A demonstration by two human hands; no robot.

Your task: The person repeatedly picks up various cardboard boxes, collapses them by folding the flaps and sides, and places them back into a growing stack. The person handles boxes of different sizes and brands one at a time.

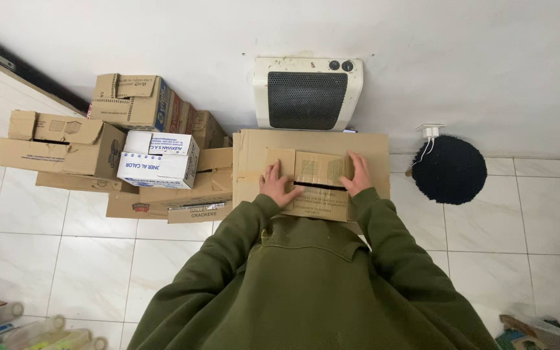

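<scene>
Both hands lie flat, fingers spread, gripping nothing: left hand and right hand press the flaps of a small cardboard box atop a bigger box, below the wall heater.

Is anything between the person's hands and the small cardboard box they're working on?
Nothing visible does. The left hand and the right hand both rest flat on the top flaps of the small cardboard box, one on each side of the slit between them. The box sits on a larger flat carton.
</scene>
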